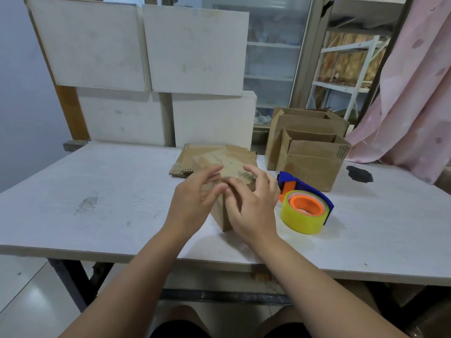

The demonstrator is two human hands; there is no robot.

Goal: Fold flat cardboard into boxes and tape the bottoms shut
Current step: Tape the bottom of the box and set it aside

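A small brown cardboard box stands on the white table in front of me. My left hand is at its left side and my right hand at its right, both with spread, relaxed fingers over the box's top. Neither hand grips anything, and the hands hide most of the box. A tape dispenser with a blue frame, orange hub and yellow tape roll lies just right of my right hand. A stack of flat cardboard blanks lies behind the box.
Two folded open boxes stand at the back right of the table. White boards lean behind the table. A pink curtain hangs at the right. A dark smudge marks the tabletop at right.
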